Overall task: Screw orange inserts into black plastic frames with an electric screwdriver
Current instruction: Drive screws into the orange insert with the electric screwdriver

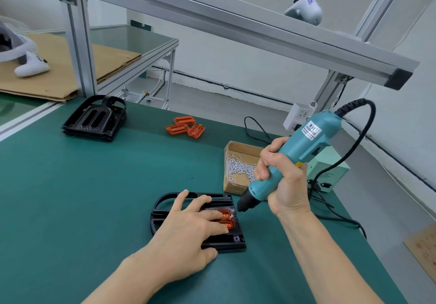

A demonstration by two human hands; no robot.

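- Black plastic frames point(94, 119) sit stacked at the far left of the green surface point(70, 197).
- The left hand point(188, 230) presses flat, fingers straight, on a near black frame point(226, 242) holding an orange insert point(228, 218).
- Loose orange inserts point(185, 126) lie far, centre.
- A cardboard box of screws point(238, 167) sits right of centre.
- The right hand point(280, 178) grips the teal electric screwdriver point(299, 148), bit touching the insert's corner.
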